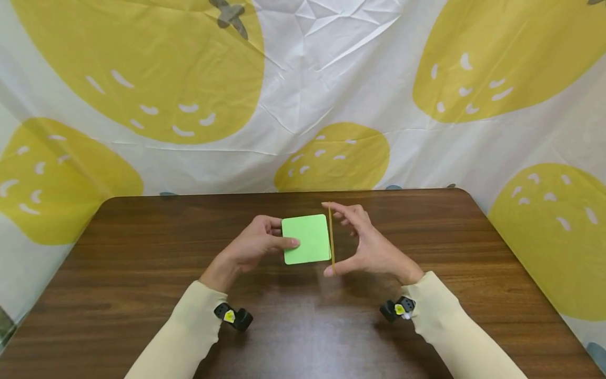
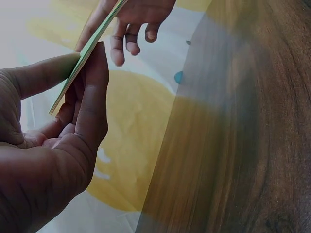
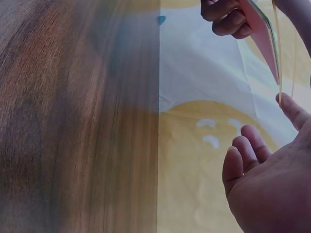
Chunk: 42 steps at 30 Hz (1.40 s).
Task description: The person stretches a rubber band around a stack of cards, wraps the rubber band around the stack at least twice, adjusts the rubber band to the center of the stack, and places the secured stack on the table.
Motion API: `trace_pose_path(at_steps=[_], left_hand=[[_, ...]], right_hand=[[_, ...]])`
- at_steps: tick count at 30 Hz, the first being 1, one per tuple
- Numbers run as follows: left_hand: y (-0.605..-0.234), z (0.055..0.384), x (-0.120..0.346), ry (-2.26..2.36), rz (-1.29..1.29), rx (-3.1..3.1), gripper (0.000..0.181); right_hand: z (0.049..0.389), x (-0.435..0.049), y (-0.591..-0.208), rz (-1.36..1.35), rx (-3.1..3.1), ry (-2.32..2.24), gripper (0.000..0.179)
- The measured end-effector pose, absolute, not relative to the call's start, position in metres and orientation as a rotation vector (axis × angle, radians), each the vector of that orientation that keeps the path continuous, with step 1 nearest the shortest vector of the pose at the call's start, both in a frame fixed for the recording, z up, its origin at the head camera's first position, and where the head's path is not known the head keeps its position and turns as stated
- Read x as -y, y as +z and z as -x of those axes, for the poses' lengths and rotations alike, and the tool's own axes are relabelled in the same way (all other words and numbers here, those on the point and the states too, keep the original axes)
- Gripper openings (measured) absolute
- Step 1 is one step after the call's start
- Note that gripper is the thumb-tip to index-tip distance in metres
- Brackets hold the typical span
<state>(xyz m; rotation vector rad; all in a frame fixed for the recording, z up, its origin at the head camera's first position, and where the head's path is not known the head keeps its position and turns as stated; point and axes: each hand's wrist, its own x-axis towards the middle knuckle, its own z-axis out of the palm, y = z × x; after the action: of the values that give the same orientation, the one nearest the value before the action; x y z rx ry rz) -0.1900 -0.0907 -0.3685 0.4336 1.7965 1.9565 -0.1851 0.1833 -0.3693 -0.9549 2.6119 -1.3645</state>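
My left hand (image 1: 255, 245) pinches a thin stack of square cards (image 1: 307, 247), thumb on the light green top face and fingers behind. Its corners are rounded. The stack's underside is pink in the right wrist view, and layered edges show in the left wrist view. Beside its right edge, a tan rubber band (image 1: 331, 237) is stretched tall between the index finger and thumb of my right hand (image 1: 371, 247). Those two fingers are spread wide and the others are loosely bent. From the head view I cannot tell whether the band touches the cards.
Both hands are above a brown wood-grain table (image 1: 118, 273). Behind the table's far edge hangs a white cloth (image 1: 303, 89) with large yellow fruit shapes. Each cream sleeve carries a small black wrist camera (image 1: 243, 319).
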Motion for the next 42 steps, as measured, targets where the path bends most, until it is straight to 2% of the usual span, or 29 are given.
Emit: trace_pose_path(at_steps=[27, 30, 38, 42], left_hand=[[-0.368, 0.188, 0.081, 1.976, -0.452, -1.717, 0.029], [-0.367, 0.187, 0.079, 2.022, -0.420, -1.723, 0.030], [-0.363, 0.189, 0.075, 2.152, -0.239, -1.761, 0.032], [-0.362, 0.192, 0.075, 2.187, -0.159, -1.758, 0.032]], right_hand=[[0.181, -0.179, -0.372, 0.908, -2.608, -1.348, 0.115], [0.179, -0.180, -0.374, 0.894, -2.585, -1.358, 0.104], [0.169, -0.176, -0.376, 0.916, -2.513, -1.299, 0.056], [0.162, -0.174, -0.375, 0.965, -2.480, -1.284, 0.050]])
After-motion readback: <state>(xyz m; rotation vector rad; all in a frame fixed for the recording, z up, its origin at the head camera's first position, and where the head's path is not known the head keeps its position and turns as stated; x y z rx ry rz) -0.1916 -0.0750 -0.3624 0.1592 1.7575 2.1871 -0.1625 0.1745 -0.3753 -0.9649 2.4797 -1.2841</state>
